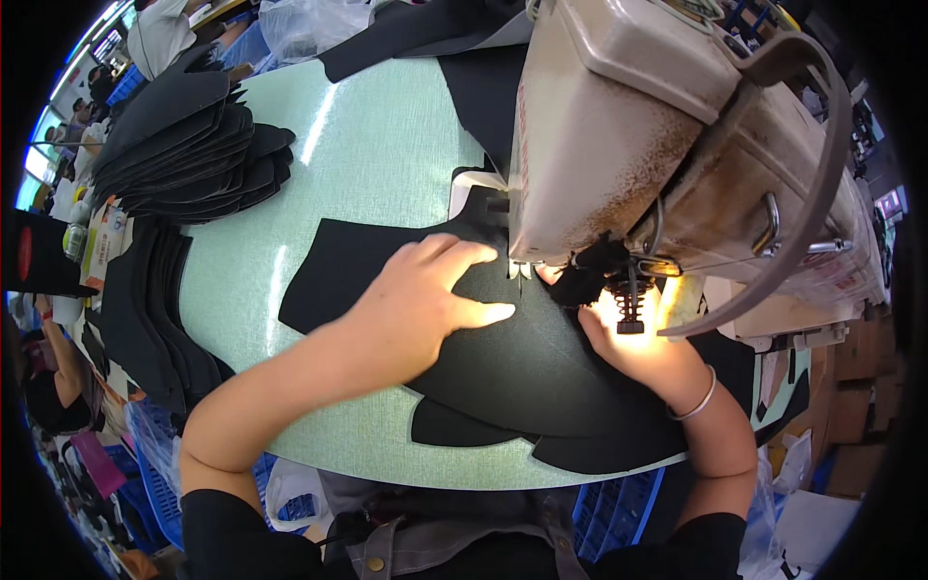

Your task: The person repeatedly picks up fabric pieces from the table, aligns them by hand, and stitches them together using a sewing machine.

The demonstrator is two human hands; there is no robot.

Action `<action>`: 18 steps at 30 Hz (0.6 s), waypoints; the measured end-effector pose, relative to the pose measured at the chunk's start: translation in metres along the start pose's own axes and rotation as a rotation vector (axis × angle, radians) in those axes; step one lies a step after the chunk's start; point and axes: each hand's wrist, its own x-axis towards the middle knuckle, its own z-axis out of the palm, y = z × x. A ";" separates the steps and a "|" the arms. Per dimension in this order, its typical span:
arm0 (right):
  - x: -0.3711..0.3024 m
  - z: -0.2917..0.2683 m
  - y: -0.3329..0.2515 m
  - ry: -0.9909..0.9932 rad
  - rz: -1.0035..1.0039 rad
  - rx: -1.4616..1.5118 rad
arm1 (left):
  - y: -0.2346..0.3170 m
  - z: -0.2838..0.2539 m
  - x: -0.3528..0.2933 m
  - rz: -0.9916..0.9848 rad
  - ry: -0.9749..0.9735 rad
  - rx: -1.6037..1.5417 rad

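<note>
A black cut fabric piece (541,377) lies flat on the pale green table, its upper part under the needle area of a worn beige sewing machine (619,145). My left hand (411,300) rests on the fabric just left of the needle, thumb and fingers spread apart, palm down. On the needle's other side, my right hand (638,338) lies on the same fabric under the bright machine lamp. The machine head and its black tension spring (630,302) hide most of its fingers. A bracelet circles my right wrist.
Stacks of black cut pieces (193,145) lie at the table's left, with more curved pieces (145,300) nearer. Other black fabric (425,34) drapes over the far edge. Blue crates (619,507) stand below the near edge, and cardboard boxes (860,396) at the right.
</note>
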 end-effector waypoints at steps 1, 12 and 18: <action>0.004 0.000 -0.006 0.056 0.031 -0.007 | 0.006 0.005 -0.004 0.006 0.034 0.053; 0.010 -0.007 -0.006 0.091 -0.112 -0.060 | -0.018 -0.010 0.004 0.070 -0.124 -0.060; -0.002 -0.005 -0.014 -0.193 0.080 -0.237 | 0.009 0.008 -0.004 -0.061 -0.030 0.121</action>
